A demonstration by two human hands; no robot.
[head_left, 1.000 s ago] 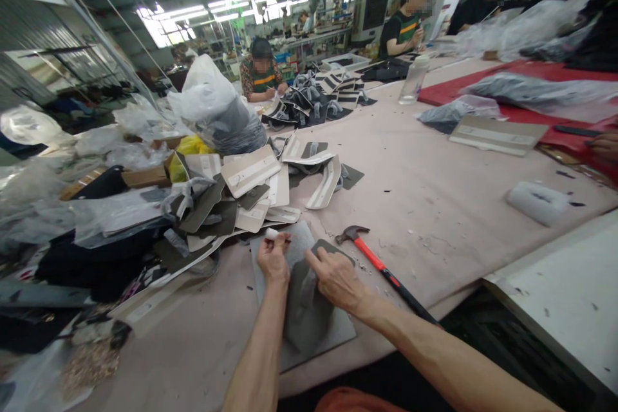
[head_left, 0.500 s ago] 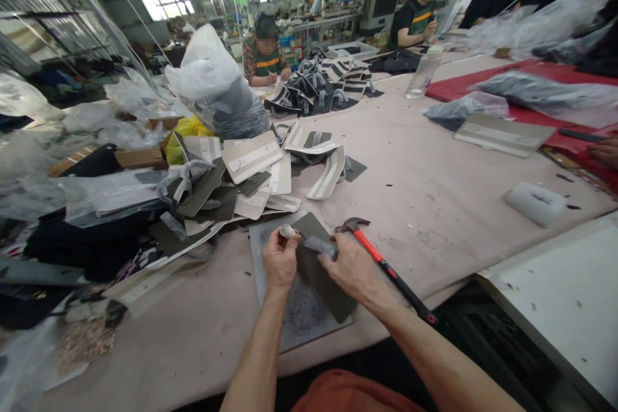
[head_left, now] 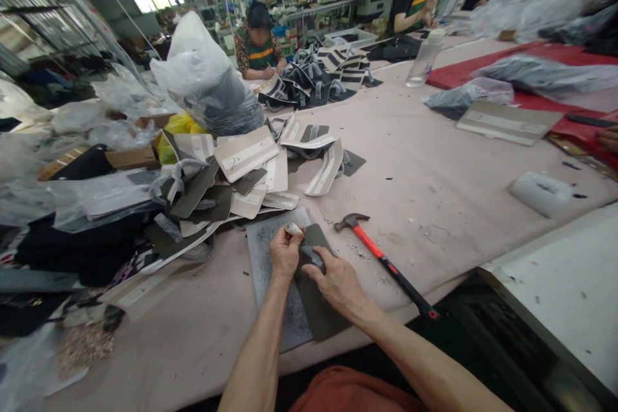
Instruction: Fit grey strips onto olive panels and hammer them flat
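Left hand (head_left: 285,255) pinches small white piece (head_left: 293,229); right hand (head_left: 340,280) holds grey strap (head_left: 311,255) on dark panel (head_left: 321,312), over grey board (head_left: 263,254). From board: claw hammer (head_left: 374,248), 3 o'clock; panel pile (head_left: 247,156), 11 o'clock.

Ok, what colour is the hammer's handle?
The hammer handle is red-orange near the head and mostly black toward the end; it shows in the head view, the only one.

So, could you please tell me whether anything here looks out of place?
Yes, mildly: the hammer has its handle end seemingly past the edge of the table, where it might get knocked; small scraps litter the surface near its head. The dark panel being worked on shows no obvious damage.
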